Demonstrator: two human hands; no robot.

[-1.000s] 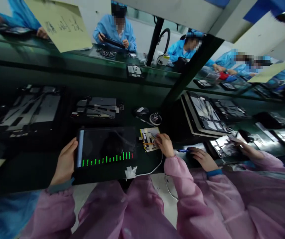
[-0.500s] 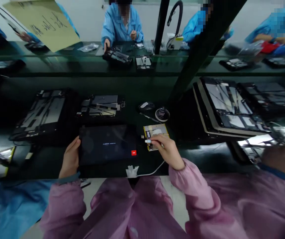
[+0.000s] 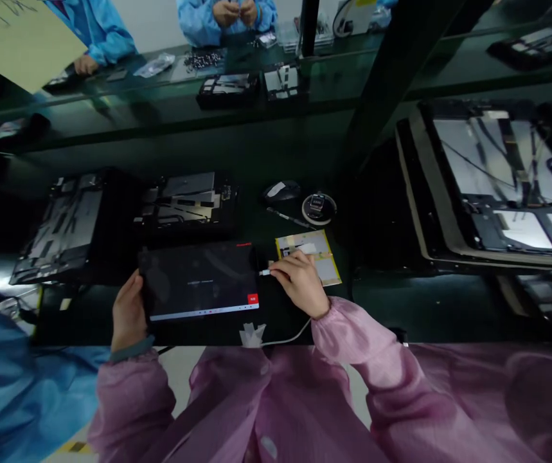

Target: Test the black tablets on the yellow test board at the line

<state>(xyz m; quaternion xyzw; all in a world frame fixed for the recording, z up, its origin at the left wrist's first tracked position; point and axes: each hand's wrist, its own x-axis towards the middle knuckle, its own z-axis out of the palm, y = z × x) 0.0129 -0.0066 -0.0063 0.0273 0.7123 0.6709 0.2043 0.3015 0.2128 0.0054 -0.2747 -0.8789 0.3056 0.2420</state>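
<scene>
My left hand (image 3: 129, 310) grips the left edge of a tablet (image 3: 198, 276), fingers behind it and thumb at the front. The dark screen shows a red patch at lower right and a pale bar along the bottom. My right hand (image 3: 301, 280) is closed in a pinch on a white cable plug (image 3: 265, 272), whose tip is at the tablet's right edge; I cannot tell if it is fully in. The white cable (image 3: 285, 339) curves down to crumpled tape (image 3: 252, 335) at the table's front edge. Partly under my right hand lies a yellow-edged battery pack (image 3: 326, 267).
Behind the tablet are a mouse (image 3: 281, 191), a thin pen-like tool (image 3: 291, 217) and a roll of tape (image 3: 319, 208). Opened devices (image 3: 186, 199) lie at the left, and a tall stack (image 3: 511, 180) of them at the right. Co-workers sit across and on both sides.
My right hand has brought the plug left to the tablet's edge. A pale bar and red text have appeared on the screen. The view has tilted down.
</scene>
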